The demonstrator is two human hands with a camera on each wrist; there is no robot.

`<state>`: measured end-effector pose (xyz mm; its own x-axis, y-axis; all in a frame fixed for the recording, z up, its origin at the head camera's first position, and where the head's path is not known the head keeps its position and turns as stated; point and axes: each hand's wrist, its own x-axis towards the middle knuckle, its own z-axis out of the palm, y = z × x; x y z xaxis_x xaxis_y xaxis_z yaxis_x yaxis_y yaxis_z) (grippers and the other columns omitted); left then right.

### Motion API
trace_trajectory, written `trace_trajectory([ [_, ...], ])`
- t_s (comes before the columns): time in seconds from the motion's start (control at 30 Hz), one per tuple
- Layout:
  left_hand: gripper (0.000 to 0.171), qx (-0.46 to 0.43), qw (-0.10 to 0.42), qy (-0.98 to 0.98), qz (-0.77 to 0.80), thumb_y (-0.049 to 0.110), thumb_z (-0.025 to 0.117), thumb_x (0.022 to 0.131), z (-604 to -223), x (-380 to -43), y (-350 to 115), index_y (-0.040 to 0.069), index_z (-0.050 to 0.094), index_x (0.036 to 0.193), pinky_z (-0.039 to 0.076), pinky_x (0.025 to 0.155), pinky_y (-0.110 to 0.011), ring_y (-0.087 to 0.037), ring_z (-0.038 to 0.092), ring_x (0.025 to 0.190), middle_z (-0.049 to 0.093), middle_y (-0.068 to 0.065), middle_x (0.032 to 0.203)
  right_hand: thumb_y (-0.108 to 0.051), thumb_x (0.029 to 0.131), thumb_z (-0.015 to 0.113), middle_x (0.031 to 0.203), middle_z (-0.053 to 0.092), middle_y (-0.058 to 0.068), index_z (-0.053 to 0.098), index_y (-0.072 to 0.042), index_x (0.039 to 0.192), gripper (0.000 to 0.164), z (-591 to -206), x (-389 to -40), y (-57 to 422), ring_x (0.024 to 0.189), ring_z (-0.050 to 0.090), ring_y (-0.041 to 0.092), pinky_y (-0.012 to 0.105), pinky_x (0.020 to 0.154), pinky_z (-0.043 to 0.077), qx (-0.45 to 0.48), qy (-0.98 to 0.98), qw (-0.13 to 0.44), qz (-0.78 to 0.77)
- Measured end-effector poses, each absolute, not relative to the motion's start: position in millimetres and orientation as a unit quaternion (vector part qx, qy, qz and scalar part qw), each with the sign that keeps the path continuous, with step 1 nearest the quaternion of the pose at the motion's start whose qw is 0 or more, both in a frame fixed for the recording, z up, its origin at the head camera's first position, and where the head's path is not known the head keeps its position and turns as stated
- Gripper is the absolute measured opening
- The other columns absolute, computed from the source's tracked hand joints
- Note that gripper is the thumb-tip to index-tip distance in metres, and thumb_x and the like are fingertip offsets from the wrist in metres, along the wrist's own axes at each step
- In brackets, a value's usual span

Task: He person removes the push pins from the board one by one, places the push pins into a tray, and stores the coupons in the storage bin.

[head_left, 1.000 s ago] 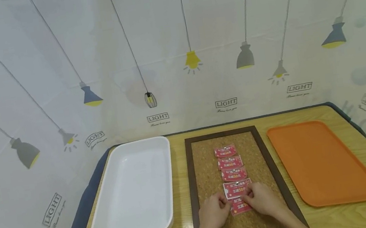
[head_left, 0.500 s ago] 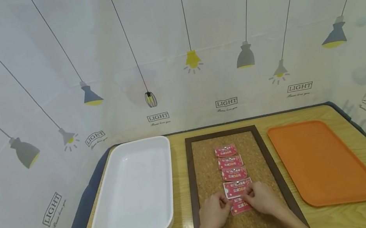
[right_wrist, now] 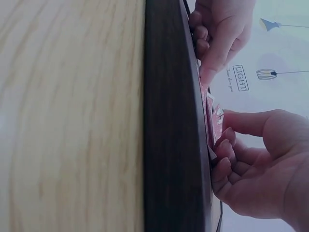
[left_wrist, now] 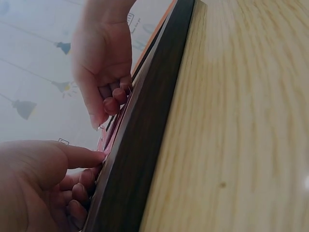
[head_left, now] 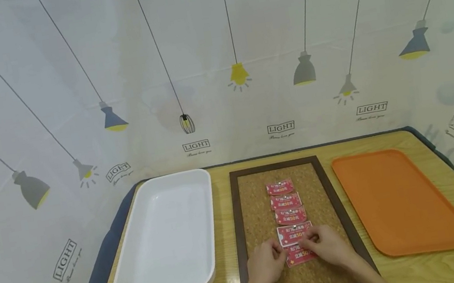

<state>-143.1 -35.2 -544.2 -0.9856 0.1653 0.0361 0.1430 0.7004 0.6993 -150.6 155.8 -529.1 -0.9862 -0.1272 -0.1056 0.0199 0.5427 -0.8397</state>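
Observation:
Five would be too exact, so several red coupons run in a column down a framed cork board [head_left: 257, 195]. The upper coupons, such as the fourth coupon [head_left: 287, 236], have small metal pins at their top edges. On the lowest coupon [head_left: 299, 255], my left hand [head_left: 265, 265] holds the left edge, its thumb pressing the paper in the left wrist view. My right hand [head_left: 326, 246] is at that coupon's top edge. In the right wrist view, its thumb and finger close around a tiny thin pin [right_wrist: 221, 115], partly hidden by the fingertips.
A deep white tray [head_left: 117, 275] stands left of the board. On the right lies a flat orange tray [head_left: 403, 198]. Both are on a wood-grain table [head_left: 224, 239], backed by a lamp-patterned wall covering [head_left: 222, 112].
My right wrist and forearm have shifted slightly to the right, showing a little more of the lowest coupon. My left hand has stayed in place.

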Motion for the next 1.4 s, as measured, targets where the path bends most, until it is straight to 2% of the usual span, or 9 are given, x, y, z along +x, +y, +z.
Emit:
trace_trajectory([
  [0.27,0.022,0.074,0.02,0.899,0.431,0.02,0.075,0.091,-547.5,-142.1,-38.7,0.018,0.062,0.074,0.029,0.042,-0.022,-0.001,0.038,0.047,0.045,0.013,0.056,-0.014,0.094,0.071,0.077,0.065,0.0,0.071,-0.002,0.089,0.013,-528.6,-147.6,162.0,0.071,0.058,0.015,0.026,0.06,0.046,-0.031,0.868,0.074,-0.49],
  [0.67,0.015,0.055,-0.005,0.875,0.481,0.017,0.074,0.092,-543.5,-138.4,-48.3,0.014,0.066,0.079,0.037,0.046,-0.021,0.0,0.044,0.051,0.053,0.013,0.063,-0.022,0.097,0.068,0.082,0.067,0.002,0.07,-0.004,0.097,0.018,-524.5,-144.9,173.3,0.074,0.062,0.017,0.027,0.063,0.05,-0.042,0.85,0.073,-0.52],
  [0.87,0.015,0.056,-0.008,0.879,0.473,0.016,0.074,0.092,-534.7,-138.2,-56.4,0.012,0.066,0.08,0.039,0.048,-0.021,-0.001,0.044,0.051,0.054,0.011,0.065,-0.023,0.097,0.069,0.089,0.069,0.003,0.07,-0.005,0.099,0.018,-519.1,-145.0,178.7,0.077,0.061,0.015,0.027,0.066,0.05,-0.044,0.851,0.051,-0.521],
  [1.0,0.014,0.052,-0.004,0.882,0.468,0.017,0.073,0.092,-527.3,-138.9,-62.9,0.012,0.066,0.082,0.04,0.048,-0.022,-0.003,0.045,0.052,0.056,0.009,0.068,-0.022,0.097,0.069,0.087,0.068,0.004,0.07,-0.004,0.097,0.018,-517.0,-146.3,181.2,0.072,0.057,0.012,0.026,0.065,0.048,-0.036,0.854,0.032,-0.519],
  [1.27,0.011,0.055,0.002,0.879,0.473,0.019,0.071,0.094,-517.7,-139.2,-78.7,0.012,0.066,0.087,0.046,0.058,-0.025,-0.005,0.053,0.065,0.061,0.006,0.079,-0.017,0.098,0.068,0.085,0.067,0.008,0.069,0.0,0.099,0.016,-515.1,-147.8,190.0,0.071,0.056,0.011,0.026,0.063,0.048,-0.045,0.842,0.011,-0.538],
  [1.4,0.012,0.053,-0.003,0.878,0.476,0.018,0.071,0.095,-513.2,-139.2,-85.7,0.011,0.065,0.087,0.046,0.057,-0.023,-0.005,0.053,0.067,0.061,0.005,0.08,-0.018,0.098,0.068,0.088,0.066,0.007,0.068,0.0,0.101,0.019,-516.4,-148.3,196.0,0.074,0.057,0.012,0.026,0.065,0.048,-0.033,0.843,0.011,-0.537],
])
